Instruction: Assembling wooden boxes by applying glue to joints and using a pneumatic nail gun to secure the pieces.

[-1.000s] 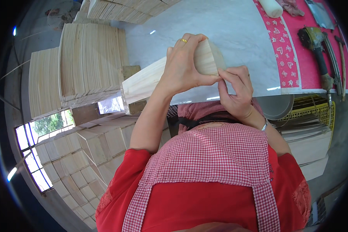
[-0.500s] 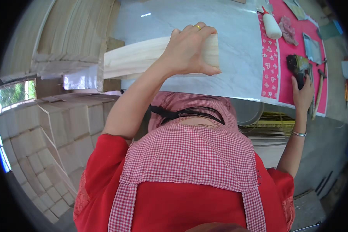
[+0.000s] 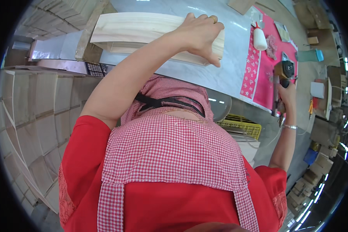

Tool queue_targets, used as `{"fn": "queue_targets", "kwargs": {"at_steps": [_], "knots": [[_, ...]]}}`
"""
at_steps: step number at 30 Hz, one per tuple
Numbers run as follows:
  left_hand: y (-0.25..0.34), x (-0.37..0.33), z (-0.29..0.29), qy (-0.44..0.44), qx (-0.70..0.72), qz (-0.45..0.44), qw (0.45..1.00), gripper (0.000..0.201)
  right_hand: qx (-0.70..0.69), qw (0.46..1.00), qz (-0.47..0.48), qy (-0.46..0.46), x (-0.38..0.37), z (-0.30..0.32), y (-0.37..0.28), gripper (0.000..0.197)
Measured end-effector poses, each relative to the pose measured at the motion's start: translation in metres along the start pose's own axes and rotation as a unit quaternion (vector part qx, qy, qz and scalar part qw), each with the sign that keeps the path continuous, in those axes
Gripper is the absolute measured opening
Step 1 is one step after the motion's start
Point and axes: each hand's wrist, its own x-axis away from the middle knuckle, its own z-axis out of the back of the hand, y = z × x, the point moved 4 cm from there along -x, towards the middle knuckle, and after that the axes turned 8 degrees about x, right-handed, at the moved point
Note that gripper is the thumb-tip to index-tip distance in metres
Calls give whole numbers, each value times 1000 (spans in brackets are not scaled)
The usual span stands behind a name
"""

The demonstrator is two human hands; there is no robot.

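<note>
My left hand (image 3: 201,36) is clamped over the right end of a long pale wooden box (image 3: 139,29), thumb on the near side and fingers on the far side. The box lies across the grey marbled tabletop (image 3: 220,75), its left end by a rough wooden block (image 3: 89,34). Out to the right, my right hand (image 3: 287,94) is wrapped round the black handle of a nail gun (image 3: 285,70), held above the pink sheet (image 3: 265,89) at the table's right end. A thin hose trails below it.
A white glue bottle (image 3: 260,40) with a red tip and a crumpled pink rag (image 3: 271,47) lie on the right side. Stacked wooden boxes (image 3: 38,112) fill the left. A yellow crate (image 3: 241,126) sits below the table edge. A flat board (image 3: 241,5) lies at the far side.
The nail gun has been lifted off the pink sheet and turned in my right hand. The box now shows more of its near side, with my left hand still on it. The view has shifted rightward.
</note>
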Motion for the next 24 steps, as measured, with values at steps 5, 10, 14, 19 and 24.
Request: {"fn": "queue_targets", "kwargs": {"at_steps": [5, 10, 14, 19, 24], "knots": [[0, 1, -4, -13, -39, -8, 999, 90, -97, 988, 119, -15, 62, 51, -92, 29], [3, 0, -3, -11, -29, 5, 999, 86, -179, 929, 324, -18, 101, 76, -164, 31], [3, 2, -5, 0, -22, 3, 1000, 82, -74, 930, 349, -86, 103, 81, -179, 37], [4, 2, -3, -5, -16, 9, 1000, 80, -47, 930, 350, -103, 103, 81, -191, 36], [4, 1, -4, -11, -13, 13, 1000, 79, -58, 926, 363, -89, 103, 78, -198, 38]]}}
